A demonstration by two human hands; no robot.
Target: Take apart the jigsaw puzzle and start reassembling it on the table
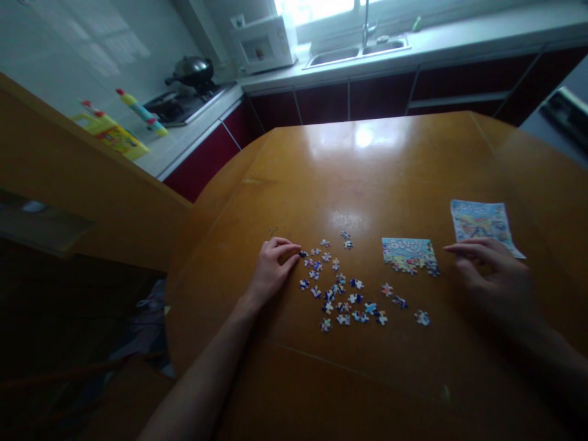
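My left hand (272,269) rests on the wooden table (349,165), fingers curled with the tips pinching a small dark puzzle piece (302,253) at the left edge of several loose jigsaw pieces (342,294). A partly assembled puzzle section (408,253) lies to the right of the loose pieces. My right hand (487,266) lies flat just right of that section, fingers stretched out toward it and holding nothing. A printed reference picture (482,222) lies beyond my right hand.
A kitchen counter runs behind the table with a sink (356,52), a microwave (266,43) and a pot on a stove (193,73). Bottles (138,110) stand on the counter at left. The table's left edge drops off near my left arm.
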